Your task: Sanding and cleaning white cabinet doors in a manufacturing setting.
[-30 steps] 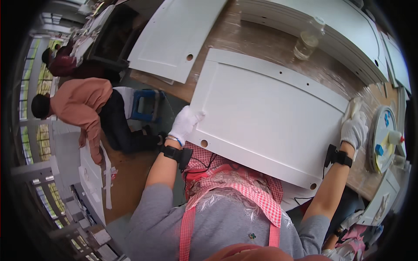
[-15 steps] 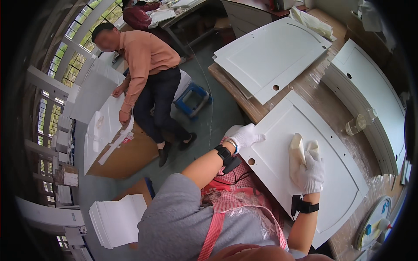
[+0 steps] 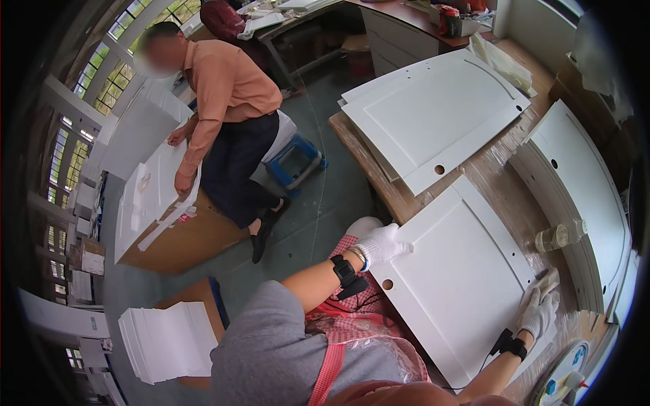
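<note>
A white cabinet door panel (image 3: 460, 271) with a round hinge hole lies on the wooden workbench (image 3: 504, 183) in front of me. My left hand (image 3: 382, 245), in a white glove, grips the panel's near left edge. My right hand (image 3: 539, 304), also gloved, holds the panel's far right edge with the fingers laid on its face. Black bands sit on both wrists.
More white door panels (image 3: 433, 108) are stacked on the bench beyond, another stack (image 3: 582, 189) at the right, and a clear bottle (image 3: 558, 237) lies between them. A person in an orange shirt (image 3: 223, 88) bends over white panels on a cardboard box (image 3: 183, 237) by a blue stool (image 3: 294, 162). White sheets (image 3: 166, 338) are piled at lower left.
My view has swung left and down. My right hand has slid from the middle of the panel's face to its far right edge. My left hand stays on the near edge.
</note>
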A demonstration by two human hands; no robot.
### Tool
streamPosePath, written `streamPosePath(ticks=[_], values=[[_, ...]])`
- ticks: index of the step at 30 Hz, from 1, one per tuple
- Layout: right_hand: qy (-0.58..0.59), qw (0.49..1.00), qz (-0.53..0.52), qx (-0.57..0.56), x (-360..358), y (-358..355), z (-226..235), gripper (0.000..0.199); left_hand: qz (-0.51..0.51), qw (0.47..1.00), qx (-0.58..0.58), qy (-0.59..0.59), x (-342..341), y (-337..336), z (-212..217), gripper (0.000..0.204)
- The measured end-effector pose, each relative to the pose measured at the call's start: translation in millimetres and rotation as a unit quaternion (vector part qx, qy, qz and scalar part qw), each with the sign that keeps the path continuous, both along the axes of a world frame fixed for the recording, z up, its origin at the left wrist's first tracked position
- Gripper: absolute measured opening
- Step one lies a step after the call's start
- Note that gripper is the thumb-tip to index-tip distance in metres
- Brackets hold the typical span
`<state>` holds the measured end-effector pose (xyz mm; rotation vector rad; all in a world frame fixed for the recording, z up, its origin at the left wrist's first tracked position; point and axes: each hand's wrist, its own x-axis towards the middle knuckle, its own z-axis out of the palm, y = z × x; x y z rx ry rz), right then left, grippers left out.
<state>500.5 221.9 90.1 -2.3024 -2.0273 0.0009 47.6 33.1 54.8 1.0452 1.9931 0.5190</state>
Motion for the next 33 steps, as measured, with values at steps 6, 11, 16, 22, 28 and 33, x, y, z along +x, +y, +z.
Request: streamPosePath(ticks=[6,11,16,22,28,33], values=[[0.072,0.972,0.205,0.090,-107,0,-21,0.028,0.018,1.000,0.020,-0.015,2,-2,-7,0.067],[0.061,0.987,0.115,0.093,-31,5,-29,0.026,-0.006,1.000,0.006,0.025,-1,-1,-10,0.067],[0.112,0.987,-0.113,0.010,95,1,-17,0.035,0.005,0.999,0.016,0.041,2,-3,-6,0.066],[-0.075,0.993,-0.080,0.047,141,-10,6,0.035,0.023,0.992,0.094,-0.076,2,-5,-5,0.043],[-0.061,0.997,-0.041,0.001,56,-7,6,0.028,0.021,0.994,0.081,-0.069,-2,-6,-5,0.039],[-0.001,1.000,0.010,0.001,52,-4,2,0.030,0.013,0.991,0.088,-0.096,-2,-8,-2,0.038]])
